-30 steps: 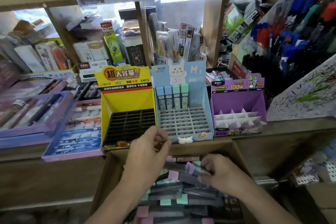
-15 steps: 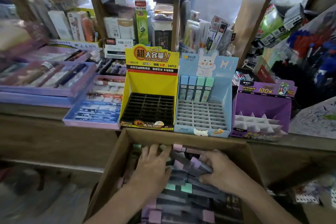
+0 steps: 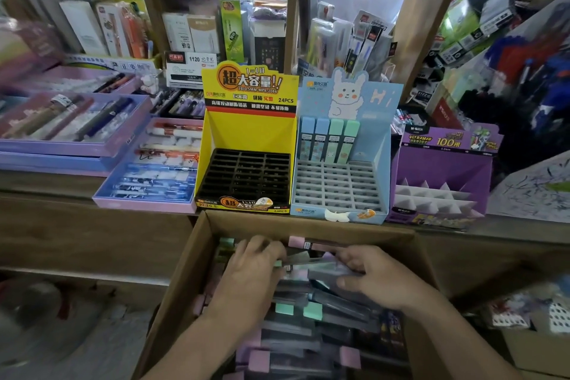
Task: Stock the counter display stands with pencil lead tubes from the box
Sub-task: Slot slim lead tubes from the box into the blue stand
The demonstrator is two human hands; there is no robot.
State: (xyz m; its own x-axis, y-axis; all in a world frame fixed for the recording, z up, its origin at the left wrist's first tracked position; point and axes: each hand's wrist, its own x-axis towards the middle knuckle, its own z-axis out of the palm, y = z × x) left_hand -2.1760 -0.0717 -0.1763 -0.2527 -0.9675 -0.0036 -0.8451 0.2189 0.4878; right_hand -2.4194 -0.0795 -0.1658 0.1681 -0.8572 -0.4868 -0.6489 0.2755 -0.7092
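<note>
A cardboard box (image 3: 191, 259) below the counter holds several dark pencil lead tubes (image 3: 293, 333) with pink, green and purple caps. Both my hands are inside it. My left hand (image 3: 246, 278) lies palm down on the tubes, fingers curled over some near the box's far side. My right hand (image 3: 376, 278) grips a bundle of tubes (image 3: 327, 268) between thumb and fingers. On the counter stand a yellow stand (image 3: 246, 139) with an empty black grid, a blue rabbit stand (image 3: 342, 188) with a back row of blue and green tubes, and a purple stand (image 3: 441, 170) with empty dividers.
Purple and blue trays of pens (image 3: 71, 123) lie on the counter at left. Shelves behind the stands are packed with stationery boxes (image 3: 191, 34). A rack of blue and red pens (image 3: 530, 71) leans at right. The wooden counter edge (image 3: 92, 219) runs just beyond the box.
My left hand dropped from above the box's far rim down onto the tubes. My right hand has stayed in the box with its bundle. The camera tilted and shifted, so the stands moved right in view.
</note>
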